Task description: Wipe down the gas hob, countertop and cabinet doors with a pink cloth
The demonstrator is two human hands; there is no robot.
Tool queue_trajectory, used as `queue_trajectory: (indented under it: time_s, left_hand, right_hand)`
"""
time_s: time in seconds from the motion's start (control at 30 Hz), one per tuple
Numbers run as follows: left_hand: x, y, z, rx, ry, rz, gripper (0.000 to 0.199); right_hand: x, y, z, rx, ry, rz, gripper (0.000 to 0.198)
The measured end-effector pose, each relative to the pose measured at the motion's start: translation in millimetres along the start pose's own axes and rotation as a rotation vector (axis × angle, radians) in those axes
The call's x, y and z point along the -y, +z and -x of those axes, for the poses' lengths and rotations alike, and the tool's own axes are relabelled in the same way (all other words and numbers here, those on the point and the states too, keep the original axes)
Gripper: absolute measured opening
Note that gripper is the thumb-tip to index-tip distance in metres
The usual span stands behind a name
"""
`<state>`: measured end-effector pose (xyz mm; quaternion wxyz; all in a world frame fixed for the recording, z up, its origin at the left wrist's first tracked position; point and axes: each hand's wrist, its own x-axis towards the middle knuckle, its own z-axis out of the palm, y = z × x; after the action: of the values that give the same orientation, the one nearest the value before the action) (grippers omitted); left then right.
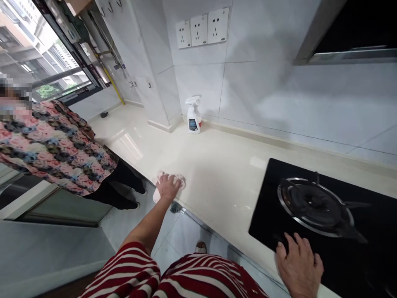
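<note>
My left hand [168, 186] presses a pale pinkish-white cloth [180, 180] onto the cream countertop [217, 186], close to its front edge. Part of the cloth hangs over that edge, and my fingers are curled on it. Over on the right, my right hand [299, 260] rests with spread fingers on the front edge of the black gas stove [265, 207], just in front of the burner [313, 203]. It holds nothing. A white spray bottle [192, 118] with a dark label stands upright at the back, against the tiled wall.
Another person in a flowered top [58, 145] stands at the left by the counter. A small dark object [104, 114] lies on the far left counter. Wall sockets [203, 28] sit above the bottle, and a range hood [347, 54] overhangs the upper right. A wall column [155, 82] juts out at the back.
</note>
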<state>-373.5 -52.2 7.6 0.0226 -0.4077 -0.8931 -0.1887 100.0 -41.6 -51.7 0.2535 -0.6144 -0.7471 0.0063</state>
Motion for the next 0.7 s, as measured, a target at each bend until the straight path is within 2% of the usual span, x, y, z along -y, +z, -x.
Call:
queue_trajectory:
  time_s: [0.17,0.33,0.43,0.53,0.7]
  left_hand:
    - [37,-1,-37,-0.145,-0.299,0.057,0.038]
    - [54,4,-47,-0.249,-0.544,0.154,0.046]
    - [60,9,-47,-0.259,-0.7,0.212,0.053]
    - [59,18,-35,-0.221,-0.783,0.274,0.057]
    - [33,46,20,-0.137,-0.729,0.37,0.062]
  right_hand:
    - [4,-5,-3,0.033,0.064,-0.001,0.054]
    - [4,-7,-5,0.064,0.078,0.001,0.056]
    - [0,-7,-6,0.094,0.092,-0.005,0.056]
    - [-3,-6,-6,0.102,0.104,-0.01,0.057]
    - [-5,-4,-7,0.088,0.107,-0.013,0.057]
